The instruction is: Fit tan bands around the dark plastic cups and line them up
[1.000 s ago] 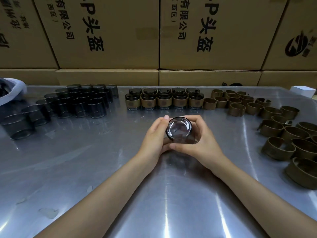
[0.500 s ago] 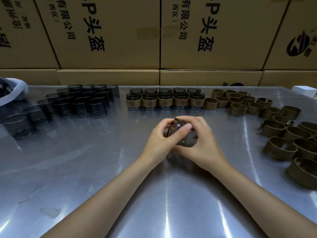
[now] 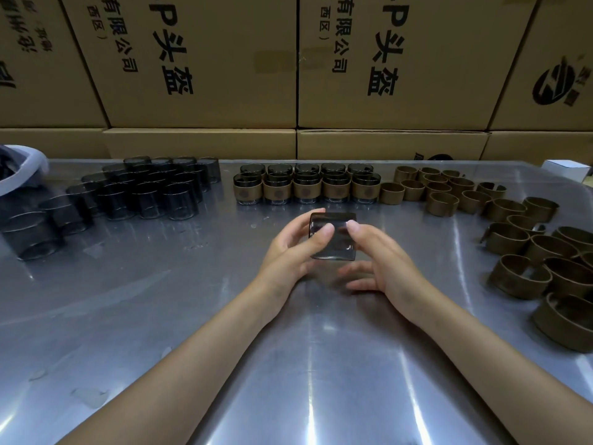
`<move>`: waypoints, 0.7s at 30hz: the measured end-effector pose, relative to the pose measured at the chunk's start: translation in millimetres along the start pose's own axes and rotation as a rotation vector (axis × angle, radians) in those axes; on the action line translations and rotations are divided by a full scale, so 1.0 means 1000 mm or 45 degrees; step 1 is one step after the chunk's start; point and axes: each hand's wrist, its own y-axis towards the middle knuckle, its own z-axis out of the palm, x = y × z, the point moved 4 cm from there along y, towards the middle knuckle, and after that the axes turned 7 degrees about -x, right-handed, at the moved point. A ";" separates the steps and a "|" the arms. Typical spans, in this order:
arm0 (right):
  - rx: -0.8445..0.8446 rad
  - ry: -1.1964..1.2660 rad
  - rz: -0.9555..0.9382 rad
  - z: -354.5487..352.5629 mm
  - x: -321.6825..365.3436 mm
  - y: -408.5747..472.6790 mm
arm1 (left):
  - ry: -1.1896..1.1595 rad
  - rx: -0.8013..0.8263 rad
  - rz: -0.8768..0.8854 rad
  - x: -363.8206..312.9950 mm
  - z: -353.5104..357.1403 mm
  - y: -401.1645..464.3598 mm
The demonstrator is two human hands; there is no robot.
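A bare dark cup [image 3: 337,242] is held above the middle of the steel table [image 3: 160,316]. My left hand [image 3: 292,252] grips its left side, thumb across the front. My right hand [image 3: 385,261] touches the cup's right side with its thumb, the other fingers spread loosely below. No band is on this cup. Two rows of banded cups [image 3: 306,186] stand behind it. Several bare dark cups [image 3: 144,191] are clustered at the back left. Loose tan bands [image 3: 519,252] lie scattered at the right.
Stacked cardboard boxes [image 3: 199,65] form a wall behind the table. A bag with a white rim [image 3: 22,168] sits at the far left edge. A small white box [image 3: 566,168] lies at the back right corner.
The cup has been turned from base facing me to side-on and upright. My right hand has loosened its grip, its fingers now spread below the cup.
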 end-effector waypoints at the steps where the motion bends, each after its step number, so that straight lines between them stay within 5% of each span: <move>1: -0.005 0.032 -0.015 -0.001 0.000 0.000 | 0.006 0.016 0.010 0.000 0.000 0.000; 12: 0.170 0.221 -0.073 -0.013 0.000 0.004 | 0.502 0.024 -0.081 0.002 0.007 0.003; 21: -0.015 0.096 0.078 -0.005 -0.003 0.007 | 0.106 0.174 -0.050 0.005 -0.008 0.002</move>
